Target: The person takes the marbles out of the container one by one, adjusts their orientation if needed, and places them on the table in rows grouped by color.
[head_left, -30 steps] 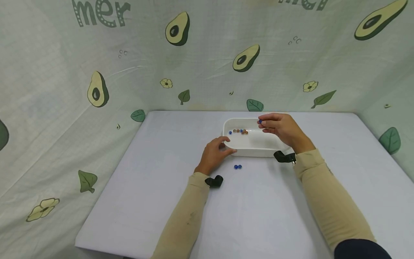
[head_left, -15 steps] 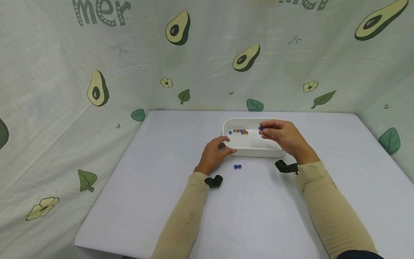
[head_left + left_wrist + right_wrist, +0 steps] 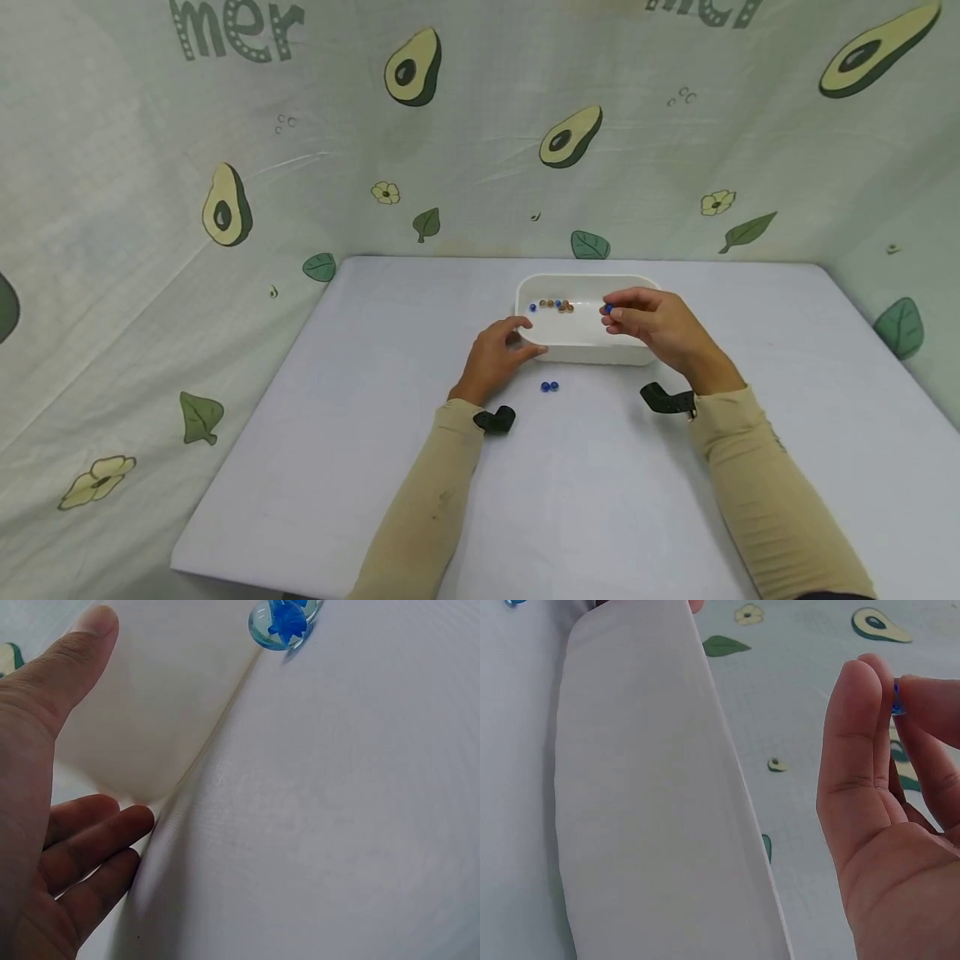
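A white rectangular tray (image 3: pixel 581 355) stands toward the back of the table. My left hand (image 3: pixel 491 358) grips its front left corner, thumb along the front wall and fingers round the end; the left wrist view shows the fingertips (image 3: pixel 139 819) low on the wall. Between thumb and fingers my right hand (image 3: pixel 667 333) pinches a blue glass marble (image 3: pixel 609 308), held over the tray's right part. Several blue and brown marbles (image 3: pixel 562 307) lie inside at the left. Two blue marbles (image 3: pixel 550 387) rest side by side on the table in front of the tray.
A white cloth covers the table (image 3: pixel 360 433). Behind and beside it hangs a pale curtain (image 3: pixel 480 133) printed with avocados and leaves. Each wrist carries a black camera mount, the left mount (image 3: pixel 495 420) lying near the two loose marbles.
My right hand has come nearer and lower from the tray's far rim, still pinching the blue marble. My left hand stays on the corner, and the marbles in the tray lie as before.
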Demonstrator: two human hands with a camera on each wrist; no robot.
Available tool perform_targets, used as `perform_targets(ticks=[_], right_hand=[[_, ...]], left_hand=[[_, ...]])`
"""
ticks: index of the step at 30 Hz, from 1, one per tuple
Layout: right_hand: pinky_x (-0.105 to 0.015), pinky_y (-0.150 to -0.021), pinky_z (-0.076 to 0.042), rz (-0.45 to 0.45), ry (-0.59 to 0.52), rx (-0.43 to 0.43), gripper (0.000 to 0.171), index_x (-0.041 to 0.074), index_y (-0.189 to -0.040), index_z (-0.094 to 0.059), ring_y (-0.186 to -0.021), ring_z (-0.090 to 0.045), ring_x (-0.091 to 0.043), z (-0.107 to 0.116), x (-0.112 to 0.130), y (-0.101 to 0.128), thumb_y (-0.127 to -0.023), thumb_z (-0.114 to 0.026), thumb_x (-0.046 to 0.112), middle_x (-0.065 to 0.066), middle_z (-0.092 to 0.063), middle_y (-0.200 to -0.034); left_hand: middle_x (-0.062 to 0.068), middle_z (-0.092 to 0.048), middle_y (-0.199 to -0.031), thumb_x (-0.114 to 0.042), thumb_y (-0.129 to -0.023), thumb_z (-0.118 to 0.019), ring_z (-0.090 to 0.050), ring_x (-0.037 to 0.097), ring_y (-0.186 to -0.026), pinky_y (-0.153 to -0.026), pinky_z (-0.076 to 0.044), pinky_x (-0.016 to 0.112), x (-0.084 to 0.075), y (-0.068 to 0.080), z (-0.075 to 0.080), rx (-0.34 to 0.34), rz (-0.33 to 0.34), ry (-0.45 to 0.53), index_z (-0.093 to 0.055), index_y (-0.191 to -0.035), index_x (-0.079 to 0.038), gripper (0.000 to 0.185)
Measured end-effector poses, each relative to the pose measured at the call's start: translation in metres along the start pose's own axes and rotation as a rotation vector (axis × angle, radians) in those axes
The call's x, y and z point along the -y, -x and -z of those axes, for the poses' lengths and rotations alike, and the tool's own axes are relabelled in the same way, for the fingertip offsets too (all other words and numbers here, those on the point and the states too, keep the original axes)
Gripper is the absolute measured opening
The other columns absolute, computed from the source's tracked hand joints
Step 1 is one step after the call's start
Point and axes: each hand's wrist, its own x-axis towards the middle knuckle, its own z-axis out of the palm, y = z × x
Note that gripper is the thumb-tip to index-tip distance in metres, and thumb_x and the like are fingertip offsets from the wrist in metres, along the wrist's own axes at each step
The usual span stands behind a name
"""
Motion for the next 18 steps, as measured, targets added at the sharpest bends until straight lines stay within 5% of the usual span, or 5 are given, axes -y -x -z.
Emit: perform_targets(ticks=[18], right_hand=[[-0.033,-0.085,-0.055,-0.053,0.05,0.078,0.023,-0.011,-0.116,-0.059,-0.093,-0.069,-0.026,-0.004,-0.014,0.015,-0.096,-0.064,0.0,-0.013,-0.067,-0.106]], left_hand=[[-0.002,-0.065,-0.111,-0.042,-0.083,-0.081,-0.057,0.013,-0.097,-0.085,-0.05,0.034,-0.001,-0.001,0.001,0.007,-0.015,-0.007,-0.064,-0.122,-0.017,0.05]])
